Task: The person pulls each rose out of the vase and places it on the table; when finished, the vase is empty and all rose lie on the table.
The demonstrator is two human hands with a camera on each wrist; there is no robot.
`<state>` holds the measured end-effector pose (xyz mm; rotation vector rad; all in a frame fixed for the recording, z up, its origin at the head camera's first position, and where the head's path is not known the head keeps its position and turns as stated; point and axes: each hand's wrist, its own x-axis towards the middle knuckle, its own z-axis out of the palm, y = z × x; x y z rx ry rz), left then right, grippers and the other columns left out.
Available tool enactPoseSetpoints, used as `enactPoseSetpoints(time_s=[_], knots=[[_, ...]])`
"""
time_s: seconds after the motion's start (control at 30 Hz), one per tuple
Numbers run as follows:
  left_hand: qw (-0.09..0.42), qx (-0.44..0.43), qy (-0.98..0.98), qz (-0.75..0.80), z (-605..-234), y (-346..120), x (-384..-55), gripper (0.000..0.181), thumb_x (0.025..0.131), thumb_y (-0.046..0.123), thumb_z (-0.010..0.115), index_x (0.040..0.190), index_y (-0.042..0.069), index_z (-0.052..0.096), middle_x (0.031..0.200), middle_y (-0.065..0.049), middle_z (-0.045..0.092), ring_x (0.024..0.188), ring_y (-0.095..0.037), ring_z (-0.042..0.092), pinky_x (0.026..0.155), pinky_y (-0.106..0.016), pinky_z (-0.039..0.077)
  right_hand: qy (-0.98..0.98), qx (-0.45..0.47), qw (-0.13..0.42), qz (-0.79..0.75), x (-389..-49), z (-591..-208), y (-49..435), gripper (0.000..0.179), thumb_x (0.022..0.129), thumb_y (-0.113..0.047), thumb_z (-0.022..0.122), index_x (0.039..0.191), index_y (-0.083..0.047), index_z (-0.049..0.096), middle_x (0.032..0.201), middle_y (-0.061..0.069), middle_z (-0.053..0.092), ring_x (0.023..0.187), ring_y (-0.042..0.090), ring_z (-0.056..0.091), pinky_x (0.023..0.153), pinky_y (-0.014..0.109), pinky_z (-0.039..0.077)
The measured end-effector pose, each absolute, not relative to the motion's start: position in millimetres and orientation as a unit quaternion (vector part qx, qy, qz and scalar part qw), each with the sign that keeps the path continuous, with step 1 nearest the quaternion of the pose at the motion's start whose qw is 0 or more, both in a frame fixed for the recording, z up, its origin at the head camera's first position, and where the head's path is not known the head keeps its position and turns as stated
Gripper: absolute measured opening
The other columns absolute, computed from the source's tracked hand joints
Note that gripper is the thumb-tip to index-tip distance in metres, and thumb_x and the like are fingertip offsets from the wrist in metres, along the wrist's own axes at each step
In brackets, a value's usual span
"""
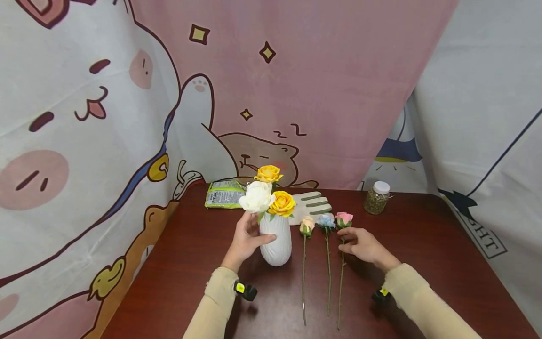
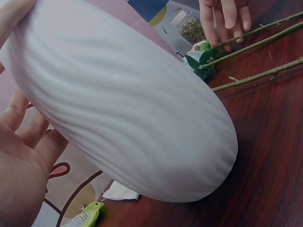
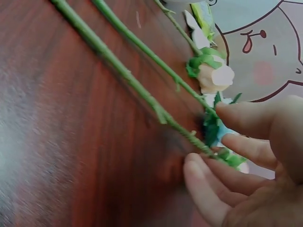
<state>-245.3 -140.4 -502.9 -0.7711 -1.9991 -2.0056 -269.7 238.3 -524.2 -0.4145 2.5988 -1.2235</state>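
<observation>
A white vase (image 1: 276, 242) with wavy ridges stands upright, holding two yellow roses (image 1: 282, 203) and a white flower (image 1: 256, 197). My left hand (image 1: 250, 240) grips it from the left, thumb across its front; its ridged side fills much of the left wrist view. Three single stems lie to its right: a cream rose (image 1: 306, 226), a blue flower (image 1: 326, 221) and a pink rose (image 1: 344, 219). Just below the pink bloom, my right hand (image 1: 362, 245) reaches over the stem (image 3: 142, 90), thumb and fingers parted around it.
Behind the vase lies a white glove (image 1: 311, 205) with grey-green stripes. A green and silver packet (image 1: 224, 194) is at the back left, and a jar (image 1: 376, 200) with a white lid stands at the back right. Printed cloth hangs around the dark red table (image 1: 182, 282).
</observation>
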Motion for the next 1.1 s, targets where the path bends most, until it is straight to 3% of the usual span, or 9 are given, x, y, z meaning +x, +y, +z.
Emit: enactPoseSetpoints(time_s=[0.3, 0.57, 0.77, 0.87, 1.0, 1.1], knots=[[0.101, -0.256, -0.681, -0.678, -502, -140, -244, 0.093, 0.080, -0.008, 0.086, 0.158, 0.019, 0.042, 0.154, -0.009, 0.056, 0.134, -0.024, 0.059, 0.102, -0.040, 0.055, 0.906, -0.173, 0.104, -0.372, -270, -503, 241, 0.046, 0.094, -0.016, 0.080, 0.133, 0.003, 0.063, 0.121, 0.027, 0.070, 0.112, 0.041, 0.069, 0.079, 0.044, 0.059], [0.101, -0.253, -0.685, -0.676, -503, -139, -244, 0.093, 0.080, -0.008, 0.087, 0.158, 0.018, 0.043, 0.153, -0.009, 0.056, 0.134, -0.024, 0.059, 0.102, -0.041, 0.055, 0.874, -0.194, 0.099, -0.434, -279, -492, 232, 0.044, 0.100, -0.019, 0.074, 0.136, 0.004, 0.063, 0.131, 0.025, 0.067, 0.120, 0.041, 0.065, 0.087, 0.042, 0.060], [0.101, -0.256, -0.683, -0.676, -504, -140, -245, 0.093, 0.081, -0.006, 0.087, 0.158, 0.020, 0.043, 0.154, -0.008, 0.056, 0.135, -0.025, 0.058, 0.103, -0.040, 0.055, 0.827, -0.191, 0.106, -0.518, -286, -463, 207, 0.034, 0.102, -0.019, 0.072, 0.132, -0.004, 0.066, 0.131, 0.023, 0.067, 0.116, 0.034, 0.067, 0.090, 0.046, 0.061], [0.100, -0.253, -0.683, -0.677, -503, -140, -245, 0.093, 0.080, -0.006, 0.087, 0.158, 0.022, 0.044, 0.153, -0.005, 0.057, 0.135, -0.025, 0.058, 0.103, -0.040, 0.055, 0.802, -0.203, 0.102, -0.552, -290, -445, 191, 0.034, 0.103, -0.021, 0.071, 0.132, -0.003, 0.067, 0.134, 0.023, 0.066, 0.119, 0.037, 0.067, 0.091, 0.041, 0.061], [0.103, -0.254, -0.682, -0.678, -502, -140, -245, 0.093, 0.080, -0.008, 0.086, 0.158, 0.020, 0.043, 0.154, -0.007, 0.056, 0.135, -0.025, 0.058, 0.102, -0.040, 0.055, 0.789, -0.222, 0.097, -0.564, -293, -425, 166, 0.034, 0.103, -0.023, 0.070, 0.132, -0.006, 0.068, 0.134, 0.017, 0.067, 0.122, 0.039, 0.066, 0.091, 0.038, 0.061], [0.104, -0.257, -0.678, -0.681, -502, -140, -245, 0.093, 0.080, -0.010, 0.086, 0.158, 0.017, 0.042, 0.155, -0.010, 0.055, 0.136, -0.024, 0.057, 0.102, -0.040, 0.055, 0.789, -0.235, 0.092, -0.560, -295, -411, 148, 0.031, 0.103, -0.024, 0.071, 0.131, -0.010, 0.069, 0.132, 0.011, 0.069, 0.120, 0.033, 0.068, 0.093, 0.042, 0.061]])
